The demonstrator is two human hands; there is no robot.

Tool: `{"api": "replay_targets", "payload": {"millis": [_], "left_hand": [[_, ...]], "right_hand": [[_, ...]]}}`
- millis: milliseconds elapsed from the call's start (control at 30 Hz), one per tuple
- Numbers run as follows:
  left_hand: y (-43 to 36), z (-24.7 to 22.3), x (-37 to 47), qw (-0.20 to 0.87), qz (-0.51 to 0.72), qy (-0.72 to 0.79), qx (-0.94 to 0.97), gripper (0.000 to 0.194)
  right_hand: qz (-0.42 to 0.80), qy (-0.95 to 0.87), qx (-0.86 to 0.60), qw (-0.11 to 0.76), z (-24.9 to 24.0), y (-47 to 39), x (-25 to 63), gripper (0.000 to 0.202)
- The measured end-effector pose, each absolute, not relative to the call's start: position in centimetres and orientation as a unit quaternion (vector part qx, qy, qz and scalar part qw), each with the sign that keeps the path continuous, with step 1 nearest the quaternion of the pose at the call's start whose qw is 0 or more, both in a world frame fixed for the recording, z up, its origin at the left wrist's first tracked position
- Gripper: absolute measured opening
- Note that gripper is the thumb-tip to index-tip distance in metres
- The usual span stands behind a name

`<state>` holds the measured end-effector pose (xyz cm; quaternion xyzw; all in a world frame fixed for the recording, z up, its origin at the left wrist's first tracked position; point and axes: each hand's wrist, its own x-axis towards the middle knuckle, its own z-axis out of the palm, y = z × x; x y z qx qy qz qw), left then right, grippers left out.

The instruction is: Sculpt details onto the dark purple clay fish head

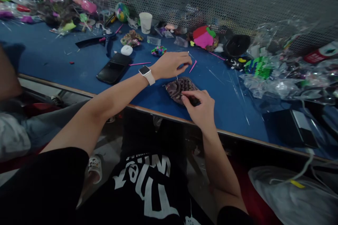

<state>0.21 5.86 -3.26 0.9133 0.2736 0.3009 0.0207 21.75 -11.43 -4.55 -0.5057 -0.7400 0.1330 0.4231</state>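
Note:
A grey-brown modelling-clay figure (174, 90) with rows of scale-like relief lies near the table's front edge. My right hand (202, 107) is at its right side, thumb and index finger pinched together against its surface. Whether a small bit sits between those fingertips cannot be made out. Beyond the figure, my left hand (174, 64) hovers over the table, thumb and index curled toward each other in a pinch. What it holds, if anything, is too small to tell. Just right of its fingertips lies a short pink modelling stick (193, 66).
Left of my left hand are a black phone (114, 69), a white earbud case (126, 50) and a second pink stick (139, 64). A paper cup (145, 23) stands by the mesh screen (237, 0). Plastic wrappers (285, 84) crowd the right. Another person's arm (9, 74) is at far left.

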Motion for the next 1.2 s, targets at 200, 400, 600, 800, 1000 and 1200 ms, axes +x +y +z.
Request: {"api": "replay_targets", "payload": {"millis": [200, 400, 600, 800, 1000, 1200], "left_hand": [[6.0, -3.3, 0.2, 0.023, 0.304, 0.270, 0.913, 0.035], [6.0, -3.3, 0.2, 0.017, 0.299, 0.268, 0.915, 0.035], [6.0, -3.3, 0.2, 0.015, 0.296, 0.269, 0.916, 0.034], [6.2, -3.6, 0.3, 0.010, 0.300, 0.270, 0.915, 0.033], [6.1, -3.5, 0.4, 0.000, 0.307, 0.268, 0.913, 0.030], [5.9, -3.3, 0.4, 0.003, 0.293, 0.277, 0.915, 0.032]], "right_hand": [[0.077, -0.764, -0.485, 0.419, -4.9, -11.7, 21.9, 0.016], [0.081, -0.795, -0.453, 0.396, -4.9, -11.6, 22.8, 0.028], [0.078, -0.804, -0.440, 0.392, -4.7, -11.5, 22.9, 0.022], [0.051, -0.809, -0.446, 0.380, -4.6, -11.7, 22.8, 0.024], [0.056, -0.835, -0.416, 0.355, -4.1, -11.4, 23.4, 0.023], [0.069, -0.827, -0.427, 0.359, -3.9, -11.1, 23.3, 0.022]]}}
